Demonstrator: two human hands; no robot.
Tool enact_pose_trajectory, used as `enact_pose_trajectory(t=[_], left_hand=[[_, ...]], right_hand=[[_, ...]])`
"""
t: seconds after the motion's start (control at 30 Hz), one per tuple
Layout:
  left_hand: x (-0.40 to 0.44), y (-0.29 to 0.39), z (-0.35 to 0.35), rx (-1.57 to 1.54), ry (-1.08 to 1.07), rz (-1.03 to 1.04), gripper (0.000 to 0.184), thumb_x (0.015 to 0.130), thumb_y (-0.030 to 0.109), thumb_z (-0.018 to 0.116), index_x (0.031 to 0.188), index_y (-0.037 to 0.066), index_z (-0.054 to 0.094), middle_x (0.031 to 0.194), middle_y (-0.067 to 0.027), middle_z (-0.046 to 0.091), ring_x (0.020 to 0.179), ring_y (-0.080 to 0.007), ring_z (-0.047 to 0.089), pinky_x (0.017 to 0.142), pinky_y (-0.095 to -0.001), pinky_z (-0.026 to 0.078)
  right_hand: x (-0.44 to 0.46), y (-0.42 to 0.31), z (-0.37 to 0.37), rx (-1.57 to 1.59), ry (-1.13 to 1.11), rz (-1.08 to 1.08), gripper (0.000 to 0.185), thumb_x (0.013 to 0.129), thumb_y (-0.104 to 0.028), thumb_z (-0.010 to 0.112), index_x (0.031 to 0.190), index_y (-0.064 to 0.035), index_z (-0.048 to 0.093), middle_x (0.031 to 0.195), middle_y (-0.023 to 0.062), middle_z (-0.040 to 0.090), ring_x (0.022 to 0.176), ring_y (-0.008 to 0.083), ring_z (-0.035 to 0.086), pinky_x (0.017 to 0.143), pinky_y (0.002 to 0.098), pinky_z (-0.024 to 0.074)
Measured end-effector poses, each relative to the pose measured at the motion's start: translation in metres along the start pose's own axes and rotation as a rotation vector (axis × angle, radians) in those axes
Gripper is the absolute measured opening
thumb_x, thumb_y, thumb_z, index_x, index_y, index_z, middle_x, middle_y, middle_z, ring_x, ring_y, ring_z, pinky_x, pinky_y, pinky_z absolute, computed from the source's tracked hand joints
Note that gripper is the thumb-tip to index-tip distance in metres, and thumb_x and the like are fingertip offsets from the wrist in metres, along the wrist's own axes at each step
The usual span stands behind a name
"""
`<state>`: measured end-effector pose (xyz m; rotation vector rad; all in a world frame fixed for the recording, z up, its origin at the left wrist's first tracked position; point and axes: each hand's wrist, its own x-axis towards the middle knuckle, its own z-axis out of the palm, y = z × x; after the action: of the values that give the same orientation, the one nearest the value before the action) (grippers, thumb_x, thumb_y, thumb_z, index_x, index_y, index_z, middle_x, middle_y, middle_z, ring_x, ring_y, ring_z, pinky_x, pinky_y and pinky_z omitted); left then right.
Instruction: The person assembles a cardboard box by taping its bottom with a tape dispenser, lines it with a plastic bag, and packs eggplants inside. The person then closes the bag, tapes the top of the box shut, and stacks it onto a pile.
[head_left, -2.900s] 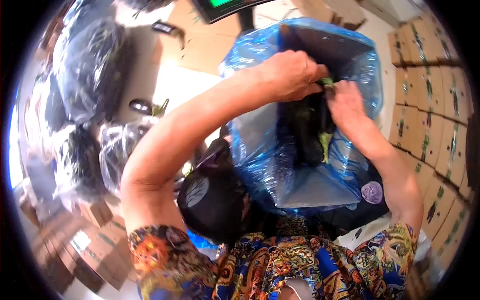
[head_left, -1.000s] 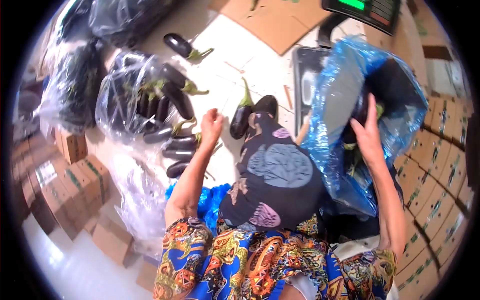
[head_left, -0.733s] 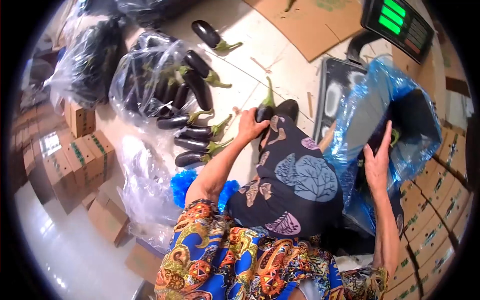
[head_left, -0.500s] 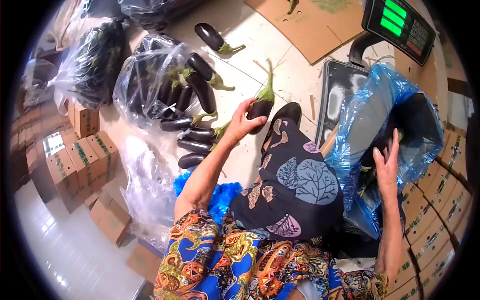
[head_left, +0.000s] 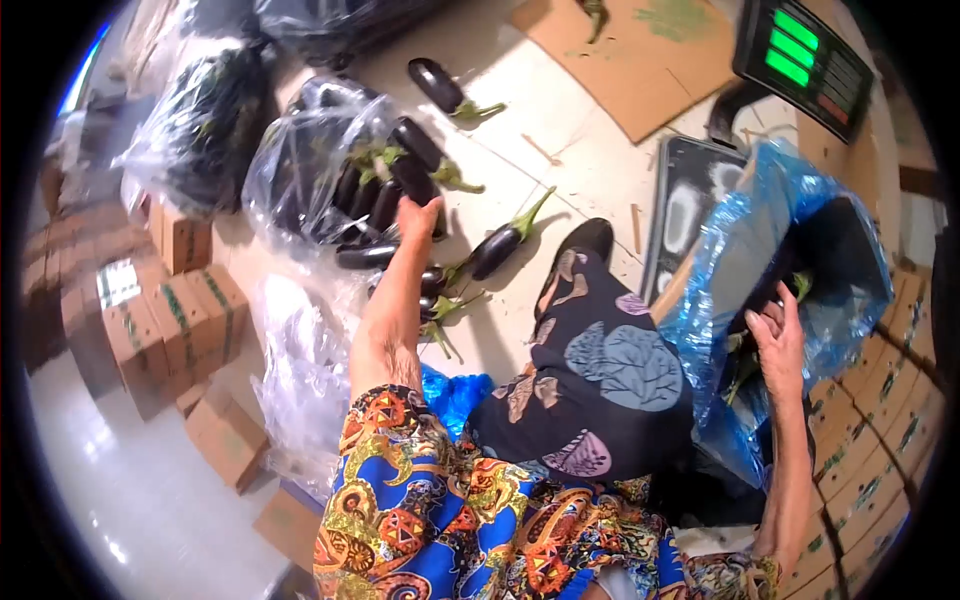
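My left hand [head_left: 418, 217] is closed around a dark purple eggplant [head_left: 411, 178] at the mouth of a clear plastic bag [head_left: 300, 150]. Several more eggplants lie in and around that bag, and a single eggplant [head_left: 495, 252] rests on the floor to its right, green stem pointing up. On the other side, my right hand [head_left: 778, 335] reaches into an open blue plastic bag [head_left: 715, 270] lined with black. Its fingers are curled against an eggplant whose green cap [head_left: 803, 285] shows; the fingertips are partly hidden. Other green stems show below them.
A digital scale display [head_left: 803, 62] with green digits stands above a metal weighing platform [head_left: 690, 190]. Flattened cardboard [head_left: 640, 60] lies on the tiles. Carton stacks [head_left: 175, 325] stand left, more cartons [head_left: 870, 430] right. Full bags [head_left: 200, 130] sit at upper left.
My left hand has let go of one eggplant, now lying on the floor, and moved left to another by the clear bag. My right hand's fingers have curled inside the blue bag.
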<state>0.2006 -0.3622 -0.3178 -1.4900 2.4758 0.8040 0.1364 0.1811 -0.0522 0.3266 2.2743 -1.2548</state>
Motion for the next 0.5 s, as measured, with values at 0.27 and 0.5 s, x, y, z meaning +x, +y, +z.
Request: enact_pose_trajectory(t=[0.27,0.5], left_hand=[[-0.100,0.050,-0.072,-0.848,-0.610,0.162,0.062,0.075,0.011,0.068,0.132,-0.003,0.046,0.118,-0.0101,0.058,0.105,-0.0203,0.056,0.091,-0.0323,0.044],[-0.179,0.216,-0.117,-0.334,-0.736,1.081,0.056,0.066,0.001,0.068,0.120,0.003,0.057,0.112,-0.0087,0.058,0.108,-0.0241,0.055,0.094,-0.0355,0.043]], right_hand=[[-0.010,-0.006,-0.034,0.056,-0.086,0.167,0.055,0.090,-0.033,0.062,0.133,-0.0009,0.048,0.128,0.0217,0.055,0.114,0.0273,0.057,0.095,0.0366,0.0457],[-0.024,-0.052,-0.071,0.146,0.139,-0.120,0.047,0.090,-0.030,0.063,0.126,0.0002,0.055,0.115,0.0120,0.063,0.105,0.0170,0.059,0.090,0.0305,0.0478]])
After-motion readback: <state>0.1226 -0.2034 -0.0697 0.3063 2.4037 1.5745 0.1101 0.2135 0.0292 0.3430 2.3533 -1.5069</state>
